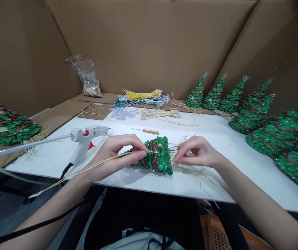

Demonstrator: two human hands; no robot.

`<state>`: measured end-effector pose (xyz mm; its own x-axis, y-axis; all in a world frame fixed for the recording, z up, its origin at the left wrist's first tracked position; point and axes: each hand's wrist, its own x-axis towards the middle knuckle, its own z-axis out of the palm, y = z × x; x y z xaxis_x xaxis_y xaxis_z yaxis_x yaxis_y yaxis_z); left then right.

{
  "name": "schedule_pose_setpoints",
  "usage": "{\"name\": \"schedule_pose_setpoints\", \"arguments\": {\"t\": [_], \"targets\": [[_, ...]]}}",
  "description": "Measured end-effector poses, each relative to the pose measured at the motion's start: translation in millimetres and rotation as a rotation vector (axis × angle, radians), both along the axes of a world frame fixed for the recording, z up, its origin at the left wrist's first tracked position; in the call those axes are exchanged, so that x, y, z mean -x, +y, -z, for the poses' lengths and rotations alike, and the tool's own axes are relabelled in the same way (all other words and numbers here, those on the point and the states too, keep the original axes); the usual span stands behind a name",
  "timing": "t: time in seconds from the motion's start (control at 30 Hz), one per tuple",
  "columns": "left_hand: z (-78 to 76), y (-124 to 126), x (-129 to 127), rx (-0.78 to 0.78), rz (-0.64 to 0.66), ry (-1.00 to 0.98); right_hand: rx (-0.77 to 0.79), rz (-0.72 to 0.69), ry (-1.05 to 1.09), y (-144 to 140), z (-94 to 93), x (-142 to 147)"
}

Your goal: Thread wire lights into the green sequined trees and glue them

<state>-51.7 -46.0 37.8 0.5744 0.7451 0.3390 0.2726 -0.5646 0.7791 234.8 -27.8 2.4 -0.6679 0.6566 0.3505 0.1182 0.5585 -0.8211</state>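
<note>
A thin yellow wire (96,166) is pinched between the thumb and fingers of the left hand (117,152), and the same hand is wrapped over the narrow end of a small green tree (155,156), so that the tree is kept lying on its side above the near edge of the white board (229,139). The fingers of the right hand (198,152) are curled at the tree's wide base, closed on fine wire ends (190,170) that fan out there; exactly which strands are gripped cannot be told. The tree is a cone of glittery green sequins with red bands and a small bead, rough and sparkling. The wire trails long and springy past the left wrist.

A white glue gun (86,139) with a red trigger is propped just beside the left hand, nozzle clear of the board. An awl (146,131) with a wooden handle lies behind the tree. Bundles of yellow, green and white wires (142,98) are stacked at the back, and finished trees (216,93) are leant along the cardboard wall (151,45) on the right.
</note>
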Motion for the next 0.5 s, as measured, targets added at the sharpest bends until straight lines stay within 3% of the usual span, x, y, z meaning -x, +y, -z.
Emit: {"name": "schedule_pose_setpoints", "arguments": {"t": [0.1, 0.5], "targets": [[2.5, 0, -1, 0.003, -0.012, -0.036, 0.005, -0.026, -0.003, -1, -1.2, -1], [5.5, 4, 0, 0.015, 0.004, -0.060, 0.119, 0.142, 0.244, -12, 3.8, -25]]}}
